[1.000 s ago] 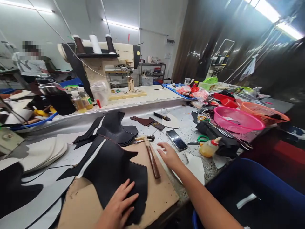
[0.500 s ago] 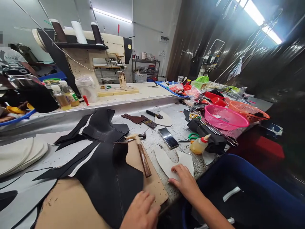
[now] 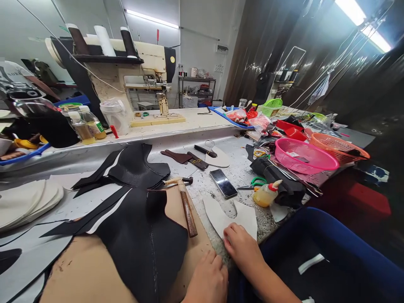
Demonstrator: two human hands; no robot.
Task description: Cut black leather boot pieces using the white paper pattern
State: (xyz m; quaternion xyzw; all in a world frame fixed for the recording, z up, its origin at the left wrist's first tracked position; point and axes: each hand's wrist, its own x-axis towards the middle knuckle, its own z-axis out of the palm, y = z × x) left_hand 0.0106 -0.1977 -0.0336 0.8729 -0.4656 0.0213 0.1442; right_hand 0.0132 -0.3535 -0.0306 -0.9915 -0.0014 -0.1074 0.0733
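My left hand (image 3: 206, 280) is at the front edge of the brown board (image 3: 91, 273), fingers curled together over that edge, just right of the large black leather piece (image 3: 148, 248) lying on the board. My right hand (image 3: 241, 248) is beside it, with bent fingers closed on the near edge of a white pattern piece (image 3: 221, 216) on the speckled table (image 3: 243, 168). A wooden-handled hammer (image 3: 187, 208) lies on the board between the leather and the pattern piece.
A phone (image 3: 223, 183), green scissors (image 3: 257, 182) and a glue bottle (image 3: 265, 194) lie beyond the pattern piece. More black leather (image 3: 135, 168) is stacked behind. Pink basket (image 3: 304, 155) and orange basket (image 3: 339, 145) stand at right, a blue bin (image 3: 331, 240) below, a sewing machine (image 3: 139, 71) behind.
My right hand drew back from beside the hammer to the white pattern piece. My left hand slid off the black leather to the board's front edge and curled its fingers.
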